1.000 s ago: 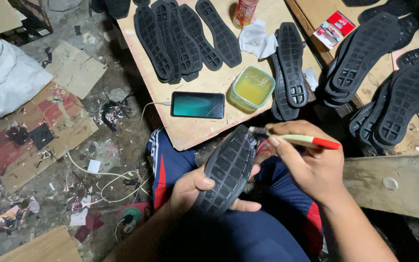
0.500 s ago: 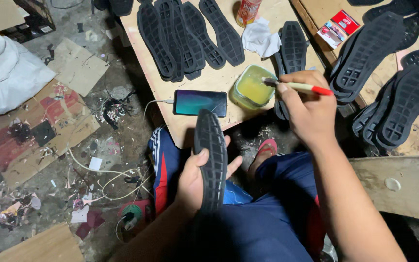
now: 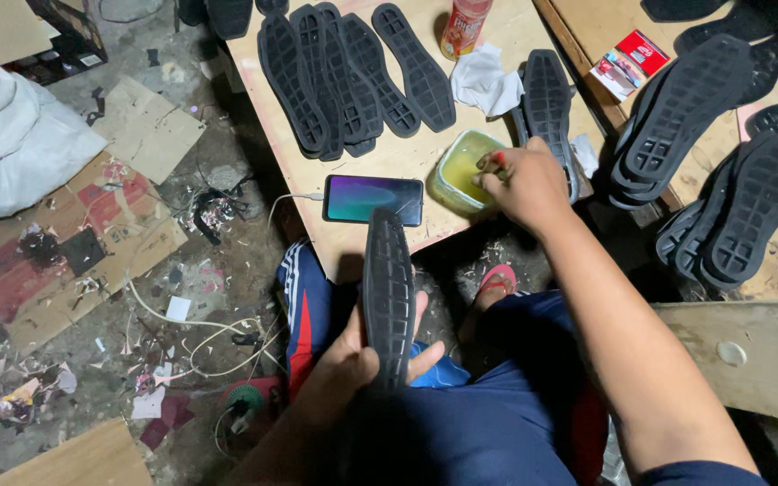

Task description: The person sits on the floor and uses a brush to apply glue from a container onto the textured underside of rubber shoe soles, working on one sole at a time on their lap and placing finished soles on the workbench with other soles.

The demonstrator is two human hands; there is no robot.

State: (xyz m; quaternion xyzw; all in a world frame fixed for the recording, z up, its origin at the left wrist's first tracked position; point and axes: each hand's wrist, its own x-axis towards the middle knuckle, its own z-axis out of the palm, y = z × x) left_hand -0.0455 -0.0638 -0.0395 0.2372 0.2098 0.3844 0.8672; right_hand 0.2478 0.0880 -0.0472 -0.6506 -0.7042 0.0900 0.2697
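My left hand (image 3: pixel 353 369) grips a black rubber shoe sole (image 3: pixel 387 288) above my lap, turned edge-on so its tread side faces right. My right hand (image 3: pixel 522 184) reaches forward to a square tub of yellowish glue (image 3: pixel 457 169) on the wooden board (image 3: pixel 389 162). It holds a brush with a red handle (image 3: pixel 499 160), whose tip is down in the tub and mostly hidden by my fingers. A smartphone (image 3: pixel 374 199) with a lit screen lies on the board just left of the tub.
Several black soles (image 3: pixel 344 76) lie in a row at the back of the board, more soles (image 3: pixel 722 162) are stacked at right. A can (image 3: pixel 465 25), a white rag (image 3: pixel 483 79) and a red box (image 3: pixel 628 63) sit beyond. Cardboard, a cable and scraps litter the floor at left.
My right hand moved from beside the sole forward to the glue tub and lowered the brush into it. My left hand turned the sole from flat to edge-on.
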